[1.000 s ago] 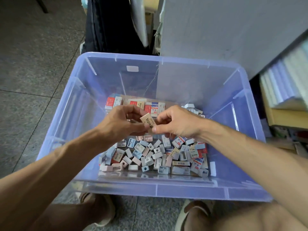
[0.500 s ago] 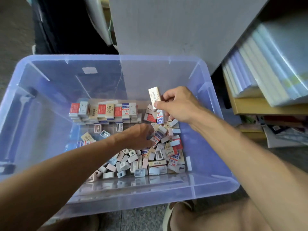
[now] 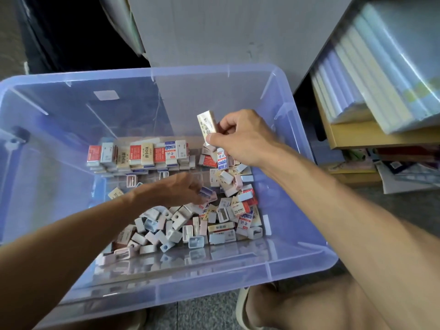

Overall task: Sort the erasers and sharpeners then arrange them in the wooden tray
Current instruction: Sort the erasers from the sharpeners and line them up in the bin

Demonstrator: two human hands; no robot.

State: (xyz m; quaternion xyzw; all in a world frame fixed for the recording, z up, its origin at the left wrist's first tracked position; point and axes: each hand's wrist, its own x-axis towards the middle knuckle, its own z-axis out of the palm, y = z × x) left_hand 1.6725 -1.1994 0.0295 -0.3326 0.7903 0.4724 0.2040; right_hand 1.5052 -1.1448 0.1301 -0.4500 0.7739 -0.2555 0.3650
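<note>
1. Grey speckled floor (image 3: 204,310) carries a translucent blue plastic bin (image 3: 297,270), with dark shadow behind it at the far left.
2. Inside the bin, toward the back left, a row of erasers (image 3: 140,154) stands upright, side by side, in red, cream and blue-and-white wrappers.
3. The left hand (image 3: 176,189) reaches down into the bin's middle, fingers curled onto a small bluish piece (image 3: 207,192) at the edge of the loose heap; whether it truly pinches it I cannot tell.
4. A jumbled heap of sharpeners and erasers (image 3: 190,225) covers the near and right part of the bin floor, pale blue, pink and white pieces lying at all angles.
5. The right hand (image 3: 240,136) is raised above the heap, pinching a cream-wrapped eraser (image 3: 207,126) between thumb and fingers, held upright.
6. Behind the bin stands a grey board wall (image 3: 226,32).
7. At the far right, a wooden shelf (image 3: 371,136) holds stacked plastic-wrapped paper packs (image 3: 381,75), with loose papers (image 3: 404,172) below.
</note>
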